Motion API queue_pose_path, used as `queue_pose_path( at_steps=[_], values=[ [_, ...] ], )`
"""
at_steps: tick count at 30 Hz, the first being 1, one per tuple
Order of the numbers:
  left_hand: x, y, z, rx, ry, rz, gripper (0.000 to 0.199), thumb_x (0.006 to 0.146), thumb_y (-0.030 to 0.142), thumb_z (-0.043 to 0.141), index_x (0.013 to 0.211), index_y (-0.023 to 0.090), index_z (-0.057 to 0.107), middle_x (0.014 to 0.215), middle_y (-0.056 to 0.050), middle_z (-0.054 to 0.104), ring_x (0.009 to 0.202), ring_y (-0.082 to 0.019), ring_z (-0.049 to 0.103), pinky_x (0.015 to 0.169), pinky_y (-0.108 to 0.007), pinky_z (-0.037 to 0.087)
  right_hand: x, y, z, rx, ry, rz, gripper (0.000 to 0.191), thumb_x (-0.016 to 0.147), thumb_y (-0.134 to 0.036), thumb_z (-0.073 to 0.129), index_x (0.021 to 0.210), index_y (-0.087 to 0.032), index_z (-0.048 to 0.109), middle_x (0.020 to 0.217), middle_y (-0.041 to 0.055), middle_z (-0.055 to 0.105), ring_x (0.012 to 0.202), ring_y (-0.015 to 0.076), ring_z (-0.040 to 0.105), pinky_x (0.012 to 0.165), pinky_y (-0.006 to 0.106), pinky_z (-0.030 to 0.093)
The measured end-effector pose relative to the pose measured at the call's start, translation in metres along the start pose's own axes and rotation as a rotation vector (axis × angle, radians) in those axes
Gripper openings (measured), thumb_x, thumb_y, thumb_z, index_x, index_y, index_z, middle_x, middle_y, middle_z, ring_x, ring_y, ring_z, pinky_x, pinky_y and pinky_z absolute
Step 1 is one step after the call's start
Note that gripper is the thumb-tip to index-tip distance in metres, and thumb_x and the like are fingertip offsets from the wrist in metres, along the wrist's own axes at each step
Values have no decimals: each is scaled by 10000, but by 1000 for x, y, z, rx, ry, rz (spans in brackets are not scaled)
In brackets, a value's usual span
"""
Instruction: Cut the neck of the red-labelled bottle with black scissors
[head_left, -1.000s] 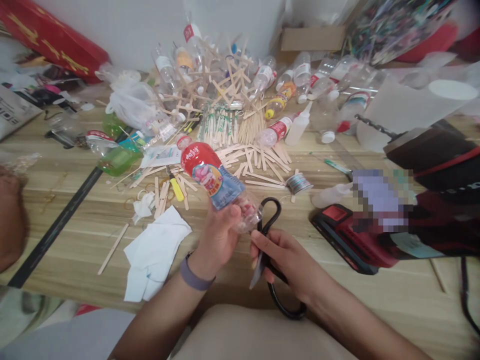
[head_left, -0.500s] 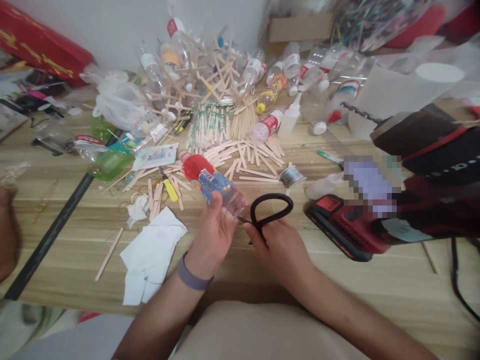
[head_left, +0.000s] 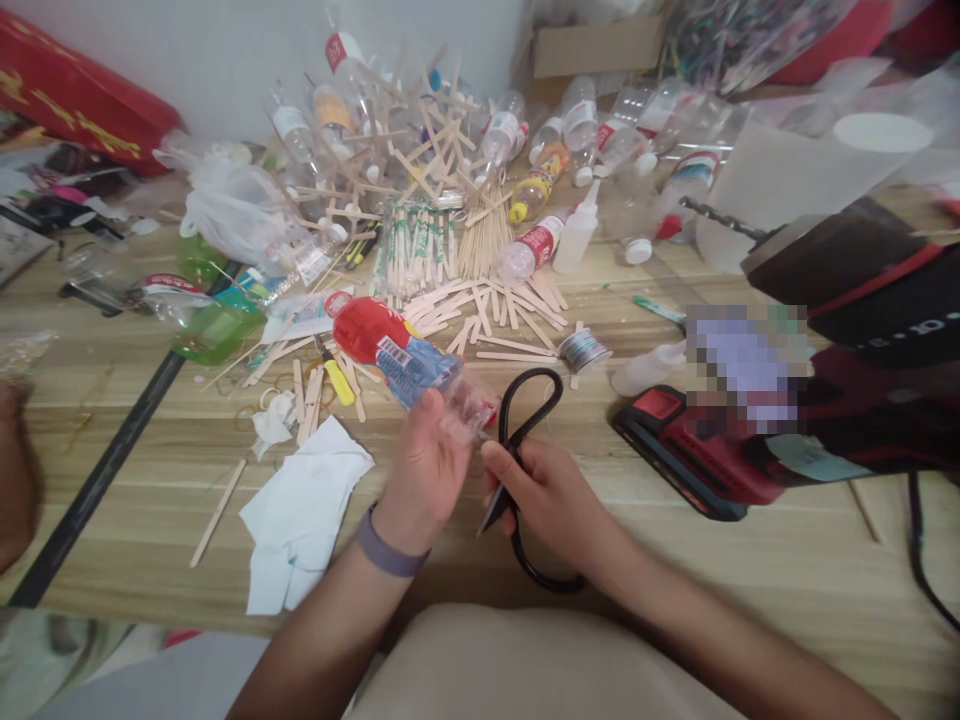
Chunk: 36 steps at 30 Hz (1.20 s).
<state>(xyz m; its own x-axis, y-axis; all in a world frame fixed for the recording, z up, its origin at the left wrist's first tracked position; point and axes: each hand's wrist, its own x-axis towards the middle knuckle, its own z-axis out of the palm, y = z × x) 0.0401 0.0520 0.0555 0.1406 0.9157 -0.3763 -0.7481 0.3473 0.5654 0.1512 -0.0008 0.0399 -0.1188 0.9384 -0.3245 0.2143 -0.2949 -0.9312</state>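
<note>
My left hand (head_left: 429, 460) is closed around the clear base end of a plastic bottle (head_left: 386, 345) with a red and blue label, its neck pointing up and left. In my right hand (head_left: 551, 490) is a pair of black-handled scissors (head_left: 536, 385), their loops spread apart. One blade points down toward me; the other reaches toward the bottle's base, and I cannot tell whether it touches. Folded white paper (head_left: 304, 510) lies left of my left wrist. Above the hands are loose wooden sticks (head_left: 517, 310) and a spool of wire (head_left: 585, 350).
A red and black cordless drill (head_left: 795, 430) with a long bit stands at right, near a squeeze bottle (head_left: 649, 368). Plastic bottles and a stick structure (head_left: 435, 140) fill the back. A yellow-handled tool (head_left: 339, 380) lies left. Another person's hand (head_left: 15, 480) shows at the left edge.
The scissors have opened wider, and their lower loop and a downward blade now show. The bottle has shifted left and toward me, its base turned more into view.
</note>
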Motion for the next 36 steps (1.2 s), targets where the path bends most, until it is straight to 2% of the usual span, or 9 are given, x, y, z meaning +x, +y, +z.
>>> queue_pose_path(
  at_steps=[3,5,9,11,14,19,26,31,36],
  values=[
    [1,1,-2,7,-26,-16,156,882,275,595,826,175,702,742,-7,692,690,-116,645,733,-234,528,0,-1,-3,202,-94,96,522,840,-671,396,651,-203,531,507,-2,565,375,117,498,409,228,351],
    [3,2,-3,7,-39,-13,168,884,280,599,804,177,705,728,-10,697,683,-120,654,729,-239,539,1,0,-7,136,-109,61,503,865,-636,380,649,-207,531,512,3,576,380,126,501,424,240,363],
    [4,1,-4,-8,-49,18,186,915,257,544,840,198,704,817,-11,717,781,-131,673,811,-262,539,4,5,-17,-503,280,-370,467,969,-450,362,644,-194,577,555,46,618,507,182,567,557,296,375],
    [3,0,-3,-13,-36,-2,225,932,243,503,843,190,703,850,-20,720,811,-134,672,830,-268,533,4,8,-19,-796,460,-599,438,1010,-350,349,749,-168,649,657,72,672,581,197,589,630,323,356],
    [3,2,-1,-19,-14,-37,252,940,230,477,826,179,696,861,-28,716,795,-137,662,807,-276,530,4,10,-19,-1038,548,-747,375,1027,-237,356,865,-152,684,681,53,681,578,182,569,669,338,312],
    [5,8,5,9,81,-122,250,934,211,477,792,177,680,803,-26,701,740,-131,647,769,-276,534,2,11,-23,-1176,532,-775,345,986,-135,409,740,-177,647,615,12,628,532,174,520,680,353,281],
    [4,8,1,-51,9,-102,203,921,217,515,800,185,674,810,-18,693,772,-144,646,791,-282,525,10,16,-14,-844,479,-696,399,1024,-280,344,864,-152,685,756,91,692,697,219,618,652,316,372],
    [5,5,-2,-35,-43,-64,120,888,251,582,828,214,679,848,-5,689,809,-136,645,841,-266,506,7,13,-6,-459,246,-368,481,993,-398,336,620,-205,572,532,30,592,523,176,576,538,279,384],
    [1,5,-1,8,-46,-22,116,879,271,589,891,214,690,942,-21,693,884,-143,644,849,-253,501,1,4,-2,22,43,-80,519,906,-616,405,618,-207,544,448,-17,520,400,132,517,433,236,367]
  ],
)
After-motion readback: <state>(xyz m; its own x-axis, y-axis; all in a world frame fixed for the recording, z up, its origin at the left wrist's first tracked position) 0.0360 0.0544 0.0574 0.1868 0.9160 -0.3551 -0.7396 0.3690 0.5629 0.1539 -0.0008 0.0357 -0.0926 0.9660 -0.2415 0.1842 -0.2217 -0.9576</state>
